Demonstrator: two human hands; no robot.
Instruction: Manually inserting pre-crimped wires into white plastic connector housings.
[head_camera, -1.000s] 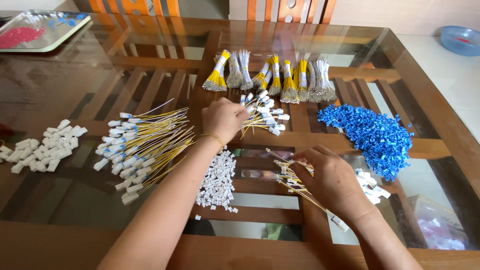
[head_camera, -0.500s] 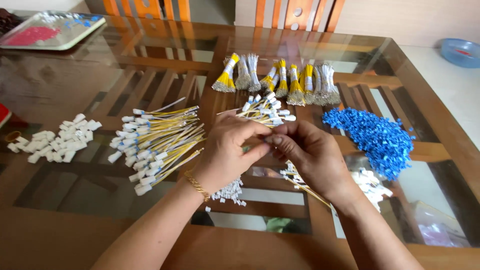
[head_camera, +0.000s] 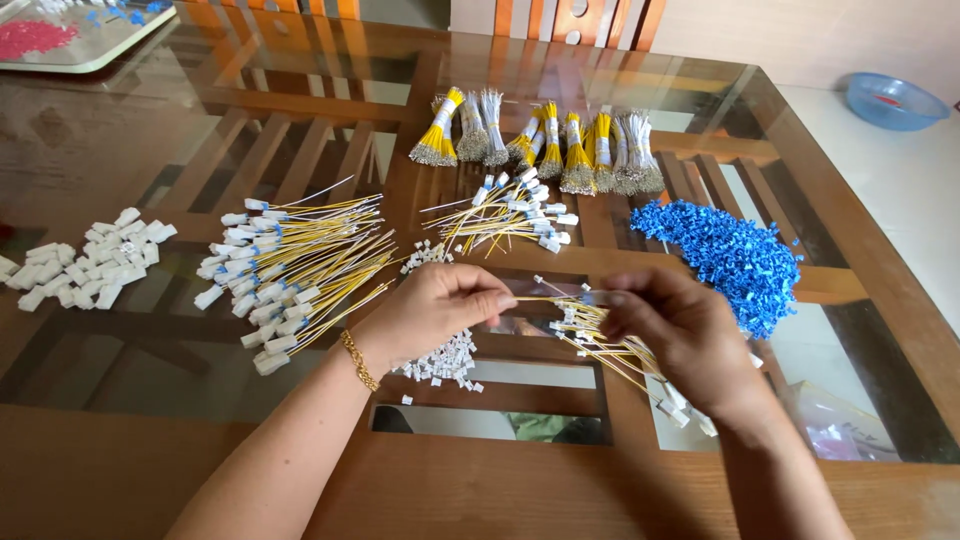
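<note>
Now: left hand (head_camera: 430, 310) pinches yellow wire (head_camera: 545, 298) | right hand (head_camera: 675, 330) seemingly grips its end, plus wire bunch (head_camera: 600, 340).

Looks like piecework done at home, on a dining table. The glass-topped wooden table (head_camera: 150, 120) fills the frame, with orange-brown wooden chair backs (head_camera: 590, 20) along the top edge and a pale tiled floor (head_camera: 900, 190) with a blue plastic bowl (head_camera: 895, 100) at upper right. Heaps of yellow wires with white plugs (head_camera: 285, 265) and small blue plastic connectors (head_camera: 730, 250) cover the glass.
</note>
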